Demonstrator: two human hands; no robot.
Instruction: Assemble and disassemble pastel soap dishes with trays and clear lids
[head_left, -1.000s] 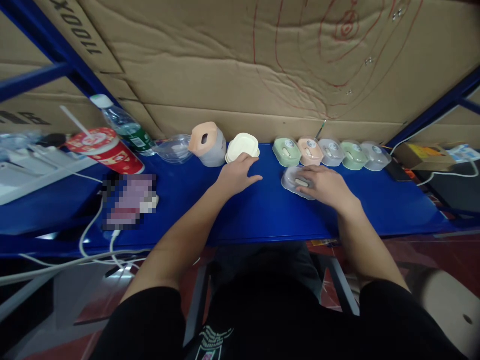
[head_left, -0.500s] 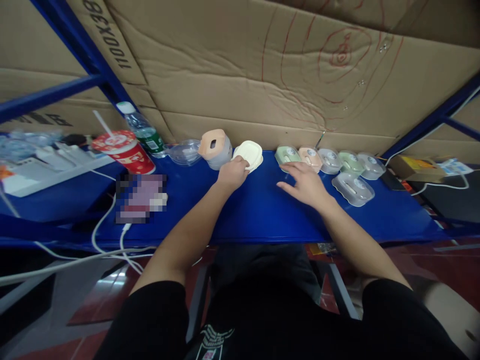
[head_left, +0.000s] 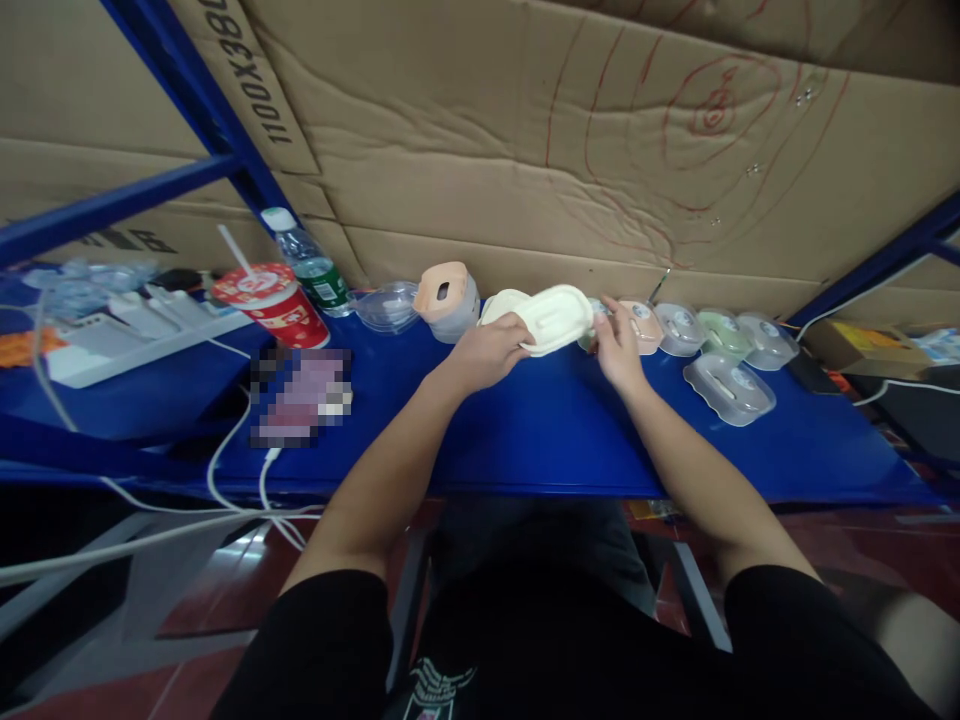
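A cream plastic lid [head_left: 556, 316] is lifted off the stack of cream lids [head_left: 501, 304] at the back of the blue shelf [head_left: 540, 430]. My left hand [head_left: 487, 350] grips its left end and my right hand [head_left: 619, 345] pinches its right end. A row of small lidded boxes, peach [head_left: 643, 322], clear [head_left: 679, 328] and green [head_left: 723, 330], runs along the cardboard wall to the right. One clear lidded box [head_left: 729, 386] lies apart, nearer the front right.
At the left stand a peach-topped container [head_left: 448, 296], clear lids [head_left: 387, 306], a water bottle [head_left: 309, 262], a red cup with a straw [head_left: 274, 302], a blurred flat item [head_left: 301, 396] and white cables [head_left: 225, 470]. Cardboard [head_left: 525, 150] backs the shelf.
My right hand let go of the clear box at the front right and came left. My left hand picked a cream lid from the stack; both hands now hold it.
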